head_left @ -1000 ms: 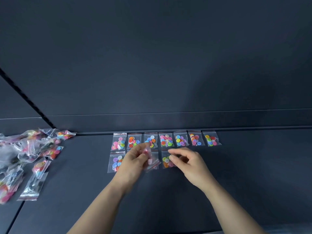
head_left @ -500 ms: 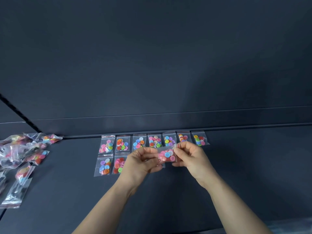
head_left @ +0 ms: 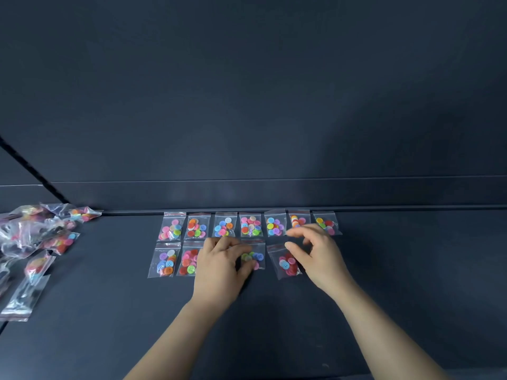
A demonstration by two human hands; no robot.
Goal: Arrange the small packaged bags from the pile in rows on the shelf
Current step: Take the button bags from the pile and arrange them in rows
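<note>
Dark shelf (head_left: 384, 297): a skewed button bag (head_left: 285, 261) lies in the front row, right hand (head_left: 319, 256) hovering just right of it, fingers apart; left hand (head_left: 220, 266) presses flat on neighbouring bags. Nudging could scatter rows. Seven bags behind; pile (head_left: 35, 242) far left.

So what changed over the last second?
The clear bag of red and pink buttons, held up by both hands before, now lies fifth in the front row. The right hand has let go; the left hand rests on the row. Back row unchanged.
</note>
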